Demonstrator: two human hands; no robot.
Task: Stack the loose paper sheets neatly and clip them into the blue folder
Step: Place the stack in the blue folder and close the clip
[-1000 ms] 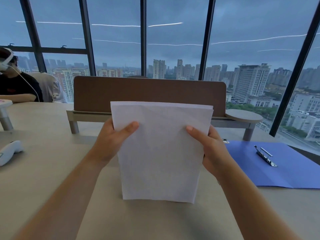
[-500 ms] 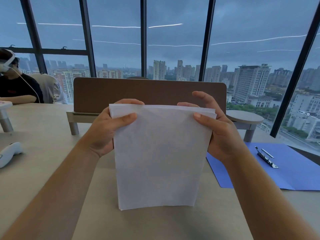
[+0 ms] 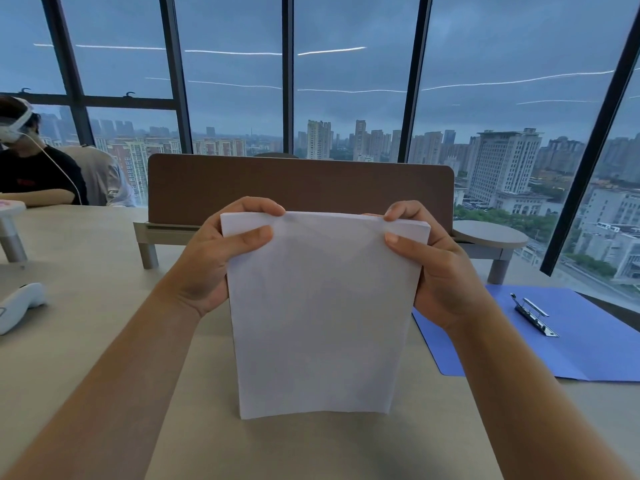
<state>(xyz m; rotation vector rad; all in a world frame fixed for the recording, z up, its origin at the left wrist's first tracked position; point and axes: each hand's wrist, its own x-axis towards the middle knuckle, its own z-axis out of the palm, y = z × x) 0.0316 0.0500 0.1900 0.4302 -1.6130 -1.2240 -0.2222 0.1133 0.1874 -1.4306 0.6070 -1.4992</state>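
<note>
A: Squaring the paper stack: I've got it upright on its bottom edge, mid-table, left hand and right hand each clamped on a top corner.

B: Folder?

A: Blue folder lies open toward the table's right edge, metal clip exposed.

B: Advice: loosen the pinch a little, I'd say, and tap the bottom edge flat so sheets settle flush.

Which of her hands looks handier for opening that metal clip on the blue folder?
The right hand, probably. The blue paper folder with its metal clip lies on the table just beside it, while the left hand grips the white paper stack on the far side.
</note>
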